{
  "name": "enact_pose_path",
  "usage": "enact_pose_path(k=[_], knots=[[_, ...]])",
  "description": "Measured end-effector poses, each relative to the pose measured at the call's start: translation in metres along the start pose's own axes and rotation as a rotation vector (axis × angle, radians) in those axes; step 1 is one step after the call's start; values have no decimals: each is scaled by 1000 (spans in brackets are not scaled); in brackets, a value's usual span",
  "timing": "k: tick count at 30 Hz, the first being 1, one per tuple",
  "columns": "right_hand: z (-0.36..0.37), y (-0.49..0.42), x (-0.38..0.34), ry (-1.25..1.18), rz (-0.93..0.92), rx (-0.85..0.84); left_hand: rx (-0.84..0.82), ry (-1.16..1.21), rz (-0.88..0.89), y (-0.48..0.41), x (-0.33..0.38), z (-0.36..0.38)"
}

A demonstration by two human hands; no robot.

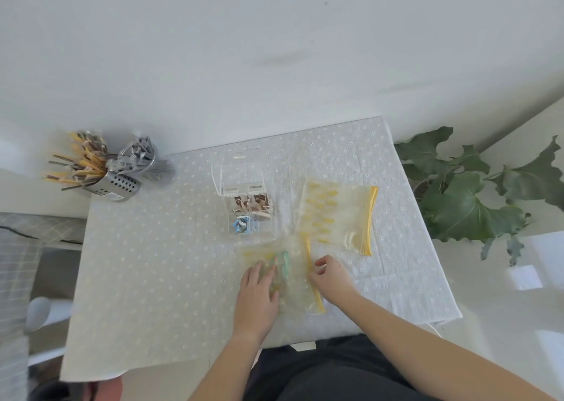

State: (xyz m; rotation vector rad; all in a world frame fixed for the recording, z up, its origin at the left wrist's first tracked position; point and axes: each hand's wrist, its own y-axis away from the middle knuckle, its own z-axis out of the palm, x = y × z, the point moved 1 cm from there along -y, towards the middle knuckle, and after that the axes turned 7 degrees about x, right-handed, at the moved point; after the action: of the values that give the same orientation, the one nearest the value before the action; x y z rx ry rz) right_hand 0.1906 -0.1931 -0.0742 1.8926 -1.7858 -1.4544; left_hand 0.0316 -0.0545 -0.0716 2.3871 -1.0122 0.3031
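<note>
A clear zip bag with a yellow seal strip [291,281] lies flat on the table near me, with small green pieces inside. My left hand [258,292] presses flat on the bag's left part, fingers straight. My right hand [331,277] pinches the yellow seal strip at the bag's right edge. A second zip bag with yellow print [338,217] lies further right and behind, untouched. A clear plastic compartment box [248,202] stands behind the bags with its lid up, holding brown pieces and blue pieces.
The table wears a pale dotted cloth [152,263]. Two perforated metal holders [119,183] with chopsticks and cutlery stand at the back left corner. A leafy green plant [464,196] is off the table's right side. A white wall runs behind.
</note>
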Motion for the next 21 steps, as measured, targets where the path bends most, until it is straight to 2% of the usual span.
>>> enact_pose_path(k=[5, 12, 16, 21], knots=[[10, 3, -9, -104, 107, -42, -18, 49, -4, -2, -10, -2], [10, 22, -20, -199, 38, -28, -80, 137, -52, -6, -10, -24], [8, 48, -40, -278, -10, -78, -40, 409, -151, -5, 3, -62], [13, 81, -66, -358, -75, -159, -79, 894, -310, -1, 13, -104]])
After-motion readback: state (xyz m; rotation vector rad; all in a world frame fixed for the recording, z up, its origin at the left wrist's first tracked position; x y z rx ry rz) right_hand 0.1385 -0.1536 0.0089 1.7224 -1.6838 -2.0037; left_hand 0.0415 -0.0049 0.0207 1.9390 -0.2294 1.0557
